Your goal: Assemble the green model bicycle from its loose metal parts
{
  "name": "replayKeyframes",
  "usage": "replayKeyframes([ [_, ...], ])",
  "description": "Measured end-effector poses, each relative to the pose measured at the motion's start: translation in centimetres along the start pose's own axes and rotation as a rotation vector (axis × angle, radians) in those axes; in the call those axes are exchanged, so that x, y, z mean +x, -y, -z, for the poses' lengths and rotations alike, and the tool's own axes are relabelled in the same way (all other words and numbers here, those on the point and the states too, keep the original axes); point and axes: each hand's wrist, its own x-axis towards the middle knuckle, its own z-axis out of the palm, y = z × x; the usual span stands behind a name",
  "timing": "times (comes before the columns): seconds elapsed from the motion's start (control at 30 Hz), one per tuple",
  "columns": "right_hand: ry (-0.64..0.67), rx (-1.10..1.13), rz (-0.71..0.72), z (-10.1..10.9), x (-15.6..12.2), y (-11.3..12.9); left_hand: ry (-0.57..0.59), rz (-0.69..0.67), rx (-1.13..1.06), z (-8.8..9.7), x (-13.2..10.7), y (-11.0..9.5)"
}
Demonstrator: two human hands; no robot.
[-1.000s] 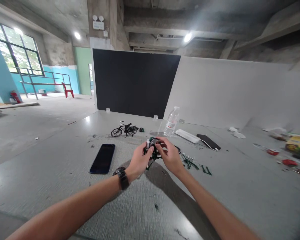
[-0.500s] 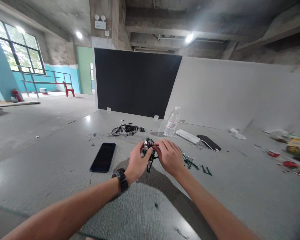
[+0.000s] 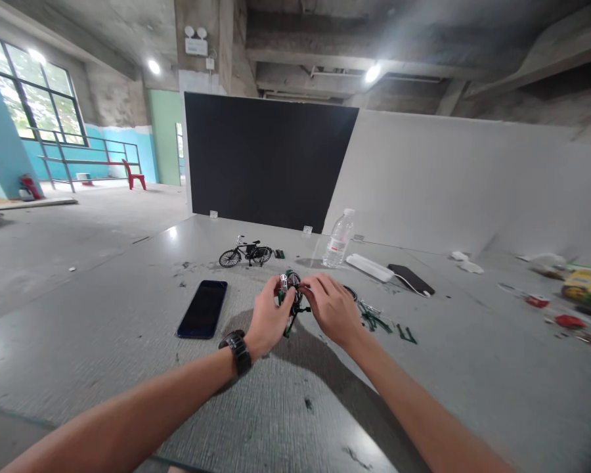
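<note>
Both my hands hold a small green model bicycle part just above the grey table. My left hand, with a black watch on its wrist, pinches its left side. My right hand curls over its right side, fingers closed on it. A wheel and a thin green frame show between the fingers; the remainder is hidden. A finished black model bicycle stands farther back on the table. Loose green pieces lie just right of my right hand.
A dark phone lies flat left of my hands. Behind stand a clear water bottle, a white power strip and a black flat device. Red and yellow items are scattered at the far right. A black panel stands behind the table.
My right hand has closed further over the green model part, hiding most of the wheel. Both hands have shifted slightly left with it.
</note>
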Motion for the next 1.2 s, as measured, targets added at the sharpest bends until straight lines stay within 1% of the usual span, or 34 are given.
replayKeyframes([
  [0.1, -0.001, -0.029, 0.025, 0.0, -0.1, 0.0, 0.004, -0.011, 0.018, 0.0, 0.0, 0.2],
  [0.2, 0.0, -0.106, 0.055, 0.1, -0.2, 0.1, 0.01, -0.014, 0.025, -0.1, -0.1, 0.2],
  [0.3, 0.034, -0.177, 0.069, 0.2, -0.1, 0.4, 0.01, -0.002, 0.028, -0.1, -0.1, 0.0],
  [0.37, 0.063, -0.19, 0.052, 0.2, -0.1, 0.8, 0.015, 0.016, 0.035, -0.1, -0.2, -0.1],
  [0.47, 0.106, -0.116, -0.063, 0.0, 0.0, 1.6, 0.032, 0.032, 0.068, 0.0, -0.2, -0.1],
  [0.53, 0.138, -0.025, -0.187, -0.3, 0.0, 2.0, 0.036, 0.002, 0.116, 0.0, -0.2, -0.1],
  [0.6, 0.156, 0.046, -0.256, -0.5, -0.1, 2.1, 0.032, -0.03, 0.16, 0.1, -0.2, 0.0],
  [0.67, 0.141, 0.07, -0.221, -0.6, -0.1, 1.9, 0.036, -0.023, 0.165, 0.1, -0.1, 0.0],
  [0.8, 0.072, -0.004, -0.038, -0.4, -0.2, 0.8, 0.063, 0.054, 0.1, 0.2, 0.0, 0.0],
  [0.87, 0.066, -0.066, 0.03, -0.3, -0.3, 0.5, 0.071, 0.069, 0.078, 0.2, 0.0, 0.0],
  [0.93, 0.08, -0.107, 0.055, -0.2, -0.3, 0.6, 0.072, 0.068, 0.075, 0.1, 0.0, -0.1],
  [1.0, 0.101, -0.092, -0.013, -0.3, -0.3, 1.2, 0.062, 0.043, 0.104, 0.1, -0.1, 0.0],
  [1.13, 0.178, 0.084, -0.322, -0.8, -0.1, 2.4, 0.04, -0.035, 0.206, 0.1, -0.1, 0.2],
  [1.17, 0.191, 0.134, -0.367, -1.0, -0.1, 2.5, 0.04, -0.037, 0.216, 0.1, -0.1, 0.3],
  [1.2, 0.197, 0.179, -0.379, -1.1, -0.1, 2.4, 0.042, -0.022, 0.212, 0.1, 0.0, 0.3],
])
